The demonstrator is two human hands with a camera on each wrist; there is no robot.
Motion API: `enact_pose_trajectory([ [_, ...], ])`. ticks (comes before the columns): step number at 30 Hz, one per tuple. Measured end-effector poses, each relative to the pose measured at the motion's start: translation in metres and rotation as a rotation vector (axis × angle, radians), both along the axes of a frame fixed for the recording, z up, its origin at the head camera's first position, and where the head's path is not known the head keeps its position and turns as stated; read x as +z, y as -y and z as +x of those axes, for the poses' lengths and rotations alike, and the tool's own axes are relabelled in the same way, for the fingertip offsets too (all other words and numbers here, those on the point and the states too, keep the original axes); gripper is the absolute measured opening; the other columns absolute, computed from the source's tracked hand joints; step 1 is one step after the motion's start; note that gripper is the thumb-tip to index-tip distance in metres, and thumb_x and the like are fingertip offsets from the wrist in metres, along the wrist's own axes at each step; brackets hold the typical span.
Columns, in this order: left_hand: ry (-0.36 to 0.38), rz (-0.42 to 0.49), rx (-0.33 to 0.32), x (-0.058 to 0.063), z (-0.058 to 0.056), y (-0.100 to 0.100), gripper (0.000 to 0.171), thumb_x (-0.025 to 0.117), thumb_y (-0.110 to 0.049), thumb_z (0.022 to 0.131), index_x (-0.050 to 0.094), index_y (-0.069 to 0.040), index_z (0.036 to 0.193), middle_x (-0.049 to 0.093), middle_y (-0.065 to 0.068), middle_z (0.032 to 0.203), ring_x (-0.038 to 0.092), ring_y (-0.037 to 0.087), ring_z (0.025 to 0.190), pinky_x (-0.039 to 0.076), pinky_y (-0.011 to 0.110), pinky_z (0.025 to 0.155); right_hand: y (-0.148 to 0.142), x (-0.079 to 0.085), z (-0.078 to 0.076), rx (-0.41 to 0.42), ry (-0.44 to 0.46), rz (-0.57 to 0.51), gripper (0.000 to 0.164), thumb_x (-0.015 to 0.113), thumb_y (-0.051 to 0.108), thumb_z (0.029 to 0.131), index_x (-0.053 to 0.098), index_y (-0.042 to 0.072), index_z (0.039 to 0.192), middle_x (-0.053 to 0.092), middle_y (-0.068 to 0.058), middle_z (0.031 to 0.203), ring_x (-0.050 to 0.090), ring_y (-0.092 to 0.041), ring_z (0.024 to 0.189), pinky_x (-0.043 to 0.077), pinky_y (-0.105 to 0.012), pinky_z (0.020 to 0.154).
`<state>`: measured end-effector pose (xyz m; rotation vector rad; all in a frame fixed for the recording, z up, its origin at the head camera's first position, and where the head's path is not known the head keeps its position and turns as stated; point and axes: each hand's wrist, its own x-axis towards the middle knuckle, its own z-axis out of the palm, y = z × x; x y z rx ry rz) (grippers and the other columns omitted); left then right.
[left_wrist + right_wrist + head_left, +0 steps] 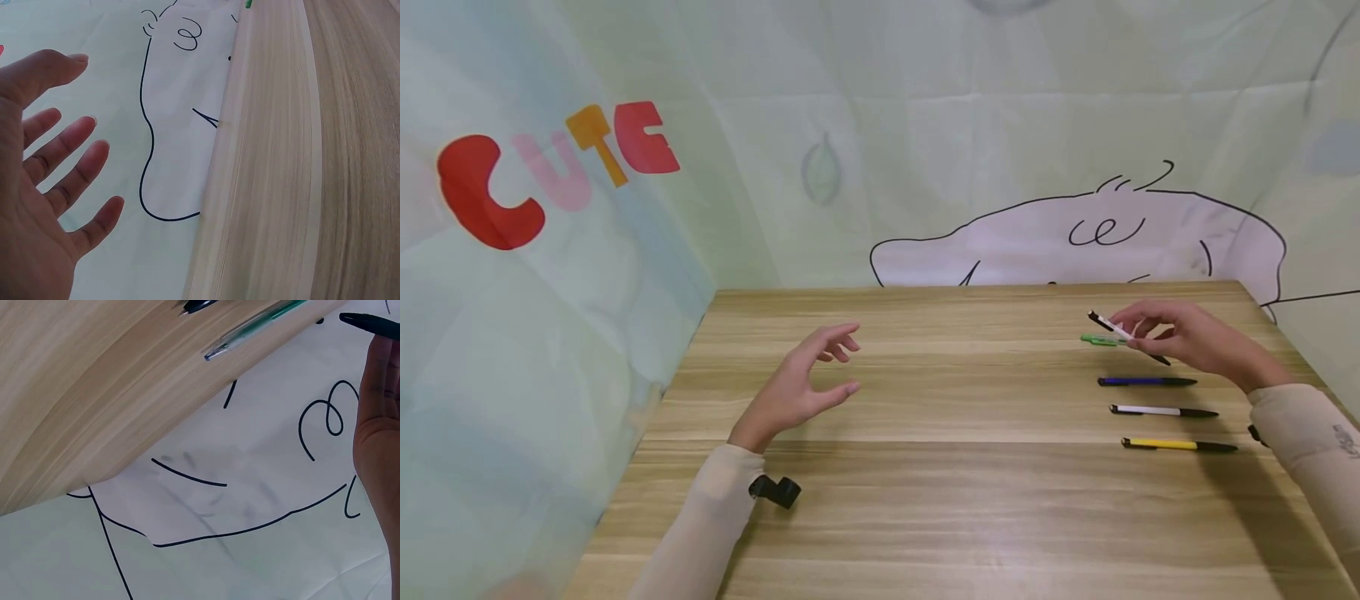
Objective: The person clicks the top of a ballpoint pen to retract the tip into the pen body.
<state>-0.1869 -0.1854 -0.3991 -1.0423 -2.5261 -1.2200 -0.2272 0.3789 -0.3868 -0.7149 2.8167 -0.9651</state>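
My right hand (1195, 337) pinches a white pen with black ends (1112, 327) between thumb and fingers, tilted above the table. In the right wrist view only the black end of that pen (369, 325) shows beside the hand. Just beneath it on the table lies a green pen (1101, 340), its clear tip end visible in the right wrist view. Closer to me, a blue pen (1146, 382), another white pen (1163, 411) and a yellow pen (1180, 445) lie in a column. My left hand (801, 383) hovers over the left part, fingers spread and holding nothing.
The wooden table (925, 500) ends at a back edge against a printed cloth (925, 167) with a line drawing. Another cloth side with coloured letters (490, 192) stands along the left. A black wrist strap piece (778, 492) sits on the left sleeve.
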Motion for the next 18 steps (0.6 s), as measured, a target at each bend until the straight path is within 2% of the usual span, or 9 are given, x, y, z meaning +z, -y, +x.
enact_pose_trajectory([
  [5,-0.001,0.013,-0.009,0.000,-0.001,0.000,0.076,0.080,-0.011,0.087,0.043,-0.020,0.152,0.061,0.009,0.127,0.061,0.026,0.109,0.050,0.052,0.095,-0.004,-0.006,-0.004,0.056,-0.029,0.018,0.038,0.072,0.001,0.092,0.068,0.015,0.127,0.068,-0.004,0.103,0.064,-0.006,0.091,0.055,-0.022,0.073],
  [11,0.004,0.004,-0.007,0.002,0.000,0.000,0.069,0.080,-0.013,0.087,0.048,-0.021,0.148,0.061,0.003,0.127,0.061,0.027,0.110,0.050,0.045,0.096,-0.009,-0.014,-0.007,0.123,-0.105,0.044,0.041,0.074,-0.006,0.087,0.071,0.015,0.123,0.070,-0.004,0.101,0.066,-0.007,0.089,0.057,-0.023,0.075],
  [18,0.001,-0.002,-0.012,0.000,0.000,-0.001,0.062,0.081,-0.015,0.088,0.055,-0.022,0.143,0.059,-0.004,0.128,0.058,0.018,0.110,0.049,0.041,0.097,-0.012,-0.020,-0.010,0.102,-0.086,0.103,0.042,0.074,-0.009,0.086,0.073,0.018,0.119,0.071,0.001,0.104,0.064,-0.003,0.091,0.058,-0.024,0.073],
])
